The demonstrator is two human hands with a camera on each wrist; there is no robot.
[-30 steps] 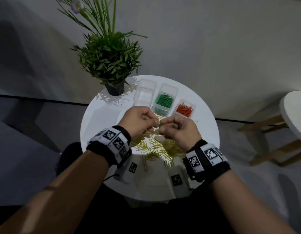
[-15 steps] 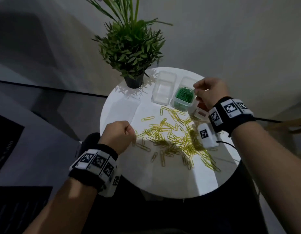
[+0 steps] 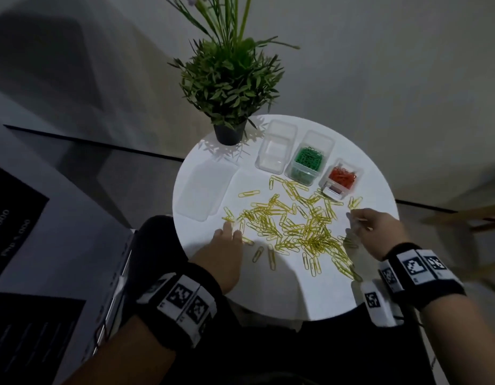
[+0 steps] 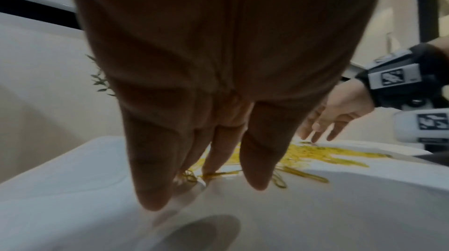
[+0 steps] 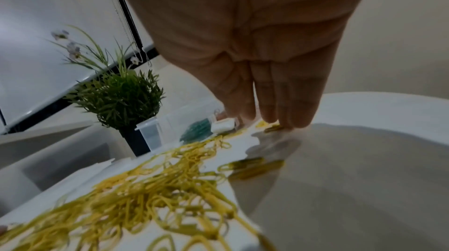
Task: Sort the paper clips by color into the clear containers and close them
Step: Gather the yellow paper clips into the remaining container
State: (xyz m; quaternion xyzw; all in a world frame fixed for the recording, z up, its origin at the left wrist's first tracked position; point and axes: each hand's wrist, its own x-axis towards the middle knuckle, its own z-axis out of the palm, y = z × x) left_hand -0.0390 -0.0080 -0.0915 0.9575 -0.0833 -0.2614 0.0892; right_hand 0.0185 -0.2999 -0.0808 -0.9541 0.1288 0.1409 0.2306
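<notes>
Several yellow paper clips (image 3: 291, 226) lie scattered over the middle of the round white table (image 3: 282, 290). At the back stand three clear containers: an empty one (image 3: 277, 151), one with green clips (image 3: 309, 162) and a small one with red clips (image 3: 342, 177), all without lids on. My left hand (image 3: 229, 232) rests its straight fingers (image 4: 216, 159) on the table at the pile's left edge, touching a few clips. My right hand (image 3: 354, 220) lies with straight fingers (image 5: 284, 113) on clips at the pile's right edge. Neither hand holds anything.
Flat clear lids (image 3: 202, 190) lie on the table's left side. A potted green plant (image 3: 229, 101) stands at the back left, close to the empty container. The table edge runs just under both wrists. A wooden stool (image 3: 468, 218) is blurred at the right.
My right hand came back from the green and red containers to the pile's right edge. My left hand uncurled from a fist and reached forward onto the pile's left edge.
</notes>
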